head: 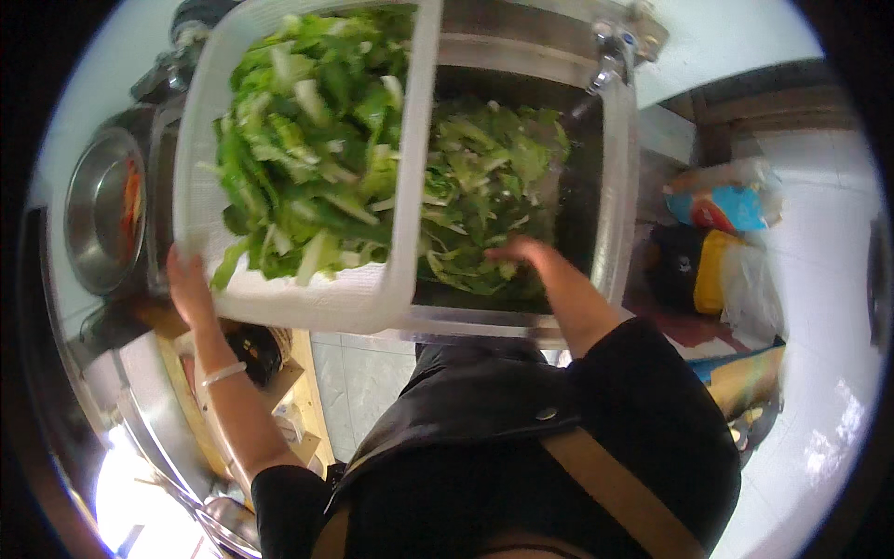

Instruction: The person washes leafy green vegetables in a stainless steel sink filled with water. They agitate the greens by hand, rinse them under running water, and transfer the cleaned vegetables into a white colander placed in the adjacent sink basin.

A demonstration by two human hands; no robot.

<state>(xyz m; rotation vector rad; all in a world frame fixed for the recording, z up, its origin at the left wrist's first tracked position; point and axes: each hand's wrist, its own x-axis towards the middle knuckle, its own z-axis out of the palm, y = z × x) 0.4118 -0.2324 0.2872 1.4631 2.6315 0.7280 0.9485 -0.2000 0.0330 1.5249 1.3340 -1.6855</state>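
A white plastic basket (300, 304) full of cut leafy greens (314, 161) stands at the left part of a metal sink (618, 175). My left hand (190, 283) is at the basket's near left corner, its fingers against the outer wall; the hand is blurred and its grip is not clear. More cut greens (489, 168) lie in dark water in the sink, to the right of the basket. My right hand (520, 250) is over the near part of these greens, fingers apart, holding nothing that shows. Its fingertips are close to the leaves; contact cannot be told.
A metal tap (611, 59) rises at the sink's far right corner. Left of the basket is a round steel bowl (105, 223) with orange shreds. Plastic bags (730, 202) and a black and yellow item (705, 272) lie right of the sink. Shelving (307, 391) stands below left.
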